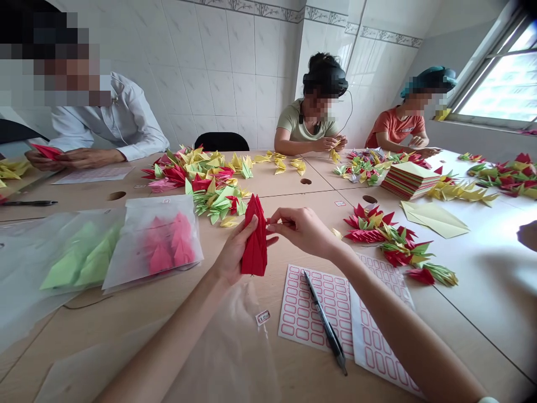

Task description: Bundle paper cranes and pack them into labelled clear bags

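Note:
My left hand [232, 249] is closed around a bundle of red folded-paper pieces [254, 243], held upright above the table. The thumb lies on the front face and some fingers show behind it. My right hand [304, 226] is pinched closed at the bundle's right edge; what sits between its fingertips is too small to make out. Below my hands lies a clear plastic bag [229, 347] with a small label [263, 318]. A black pen [325, 322] rests on a sheet of red-bordered labels [293, 302], and another label sheet [373, 330] lies under my right forearm.
Bags of pink folded paper [165, 246] and green folded paper [79, 257] lie left. Piles of coloured folded paper [210, 173] spread ahead, with strung-looking clusters [390, 238] and a paper stack [410, 180] right. Three people sit across; one holds red paper [46, 151].

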### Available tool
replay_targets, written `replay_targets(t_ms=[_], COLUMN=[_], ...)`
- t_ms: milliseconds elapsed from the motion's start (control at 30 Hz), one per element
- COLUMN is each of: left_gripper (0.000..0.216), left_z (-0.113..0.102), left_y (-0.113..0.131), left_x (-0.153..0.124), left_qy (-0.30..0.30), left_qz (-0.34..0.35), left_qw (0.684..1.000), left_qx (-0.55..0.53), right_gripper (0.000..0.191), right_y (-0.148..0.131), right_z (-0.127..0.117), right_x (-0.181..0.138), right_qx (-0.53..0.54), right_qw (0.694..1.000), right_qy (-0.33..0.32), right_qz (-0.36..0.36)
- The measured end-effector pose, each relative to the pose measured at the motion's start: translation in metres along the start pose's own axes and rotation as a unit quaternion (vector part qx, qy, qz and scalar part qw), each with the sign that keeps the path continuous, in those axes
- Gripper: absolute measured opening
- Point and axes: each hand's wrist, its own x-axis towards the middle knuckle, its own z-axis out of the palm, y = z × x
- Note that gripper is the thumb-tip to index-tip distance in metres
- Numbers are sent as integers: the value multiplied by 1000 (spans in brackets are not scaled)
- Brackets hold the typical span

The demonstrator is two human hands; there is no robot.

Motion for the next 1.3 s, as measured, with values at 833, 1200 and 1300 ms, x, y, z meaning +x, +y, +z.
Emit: replay_targets(t_ms=[833, 1200, 1300], left_gripper=[13, 18, 16], left_z=[-14, -11, -7], left_y=[29, 32, 31], left_x=[7, 10, 13], left_qy=[13, 59, 86], left_qz=[182, 209, 227], left_qw=[983, 976, 969], left_qx=[4, -34, -46], right_gripper=[19, 21, 21], right_y=[-32, -34, -33], right_z=[45, 55, 61], right_x=[-18, -19, -19], right_qx=[-215, -165, -162], right_qw=[971, 982, 978], right_qy=[24, 83, 123], right_qz=[-102, -46, -41])
